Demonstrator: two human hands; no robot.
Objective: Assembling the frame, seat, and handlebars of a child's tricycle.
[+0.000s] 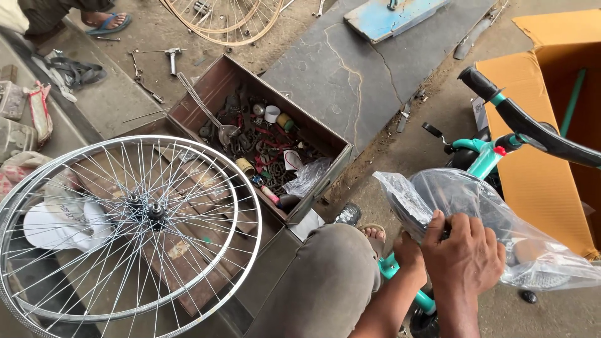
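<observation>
Hands low right: right hand (464, 250) pinches the clear plastic bag (476, 213) at its upper edge, fingers curled; left hand (408, 253) sits mostly hidden behind it, grip unclear. Bag lies against the teal tricycle frame (485, 159), beside the cardboard box (551, 163).

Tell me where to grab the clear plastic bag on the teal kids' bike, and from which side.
Probably grip the clear plastic bag at its bunched near-left corner, from the near side. The right hand and left hand pinch there already; the rest billows loosely over the teal bike frame.
</observation>
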